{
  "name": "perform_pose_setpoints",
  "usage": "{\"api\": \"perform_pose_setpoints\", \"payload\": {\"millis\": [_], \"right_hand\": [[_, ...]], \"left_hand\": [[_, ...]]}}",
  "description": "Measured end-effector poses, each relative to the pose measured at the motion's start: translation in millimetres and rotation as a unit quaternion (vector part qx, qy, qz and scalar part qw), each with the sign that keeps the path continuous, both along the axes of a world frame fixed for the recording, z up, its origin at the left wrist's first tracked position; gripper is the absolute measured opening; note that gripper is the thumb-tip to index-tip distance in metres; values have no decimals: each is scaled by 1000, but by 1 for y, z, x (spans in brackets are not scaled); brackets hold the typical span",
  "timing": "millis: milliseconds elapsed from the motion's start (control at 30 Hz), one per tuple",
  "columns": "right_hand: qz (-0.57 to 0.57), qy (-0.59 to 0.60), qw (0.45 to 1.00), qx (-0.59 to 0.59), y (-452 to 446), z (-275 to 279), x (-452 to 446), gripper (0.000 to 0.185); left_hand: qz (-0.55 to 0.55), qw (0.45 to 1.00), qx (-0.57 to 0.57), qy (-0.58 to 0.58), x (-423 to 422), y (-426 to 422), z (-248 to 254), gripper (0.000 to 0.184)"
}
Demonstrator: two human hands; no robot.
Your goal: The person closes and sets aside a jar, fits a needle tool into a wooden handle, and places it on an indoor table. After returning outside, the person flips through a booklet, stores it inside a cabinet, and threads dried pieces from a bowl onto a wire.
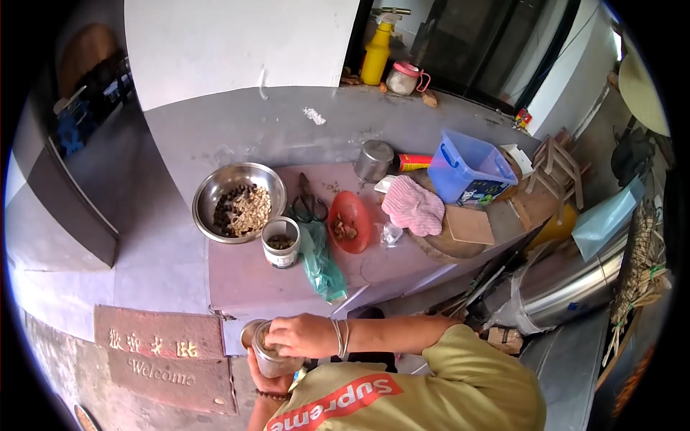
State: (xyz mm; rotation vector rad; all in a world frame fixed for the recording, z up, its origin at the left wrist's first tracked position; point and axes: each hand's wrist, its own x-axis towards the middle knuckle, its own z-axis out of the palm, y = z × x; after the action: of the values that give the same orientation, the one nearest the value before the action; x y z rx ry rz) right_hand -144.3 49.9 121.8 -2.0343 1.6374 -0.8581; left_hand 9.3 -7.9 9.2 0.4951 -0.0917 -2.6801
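My left hand [261,375] is wrapped around a clear jar [276,365] in front of my body, below the table edge. A round metallic lid [249,332] shows beside the jar's mouth, on the left hand's side. My right hand [291,335] lies over the jar's mouth with its fingers bent down into the opening. Its fingertips are hidden, so whatever they pinch cannot be made out. Nearest on the table stand an open can [281,257] with dark bits inside and a green plastic bag [321,269].
On the table are a steel bowl [203,224] of dark and pale pieces, scissors [310,206], a red dish [357,243], a metal cup [374,161], a pink cloth cap [413,205] and a blue bin [467,169]. A welcome mat [165,384] lies on the floor.
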Motion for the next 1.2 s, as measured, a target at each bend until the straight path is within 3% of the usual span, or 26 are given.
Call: {"api": "perform_pose_setpoints", "payload": {"millis": [133,200,267,333,400,500,633,733,933,1000,1133,1200], "right_hand": [[-16,33,999,28,1,4,4,27],[-35,-5,998,49,-1,-2,1,26],[-39,-38,998,-33,-2,-8,1,23],[21,-104,994,15,2,-1,3,14],[32,-97,994,27,2,0,2,12],[-66,-36,997,-3,-2,-9,2,10],[9,-102,995,18,1,-8,13,13],[36,-118,991,-47,0,-5,2,18],[9,-29,995,-96,8,-13,6,22],[-66,1,998,5,9,-6,6,19],[-84,68,985,-131,5,-14,9,14],[-55,71,987,-132,6,-17,11,11]], "left_hand": [[-6,1000,-8,-16,-2,2,7,58],[-3,999,-7,-35,-4,1,5,58],[-19,999,-27,-8,-4,-4,-4,60],[14,998,-41,-33,-7,0,5,58],[-4,998,-48,-28,-7,1,8,59],[-14,998,4,-59,-5,0,-1,62],[-20,996,-88,-1,-6,3,10,61],[-9,999,-30,-31,-5,4,0,61],[10,999,4,-36,-4,2,-3,60],[-23,999,5,-49,-3,3,-9,60],[-13,999,-7,-42,-9,5,-1,59],[-28,999,-17,-39,-2,4,-1,56]]}}
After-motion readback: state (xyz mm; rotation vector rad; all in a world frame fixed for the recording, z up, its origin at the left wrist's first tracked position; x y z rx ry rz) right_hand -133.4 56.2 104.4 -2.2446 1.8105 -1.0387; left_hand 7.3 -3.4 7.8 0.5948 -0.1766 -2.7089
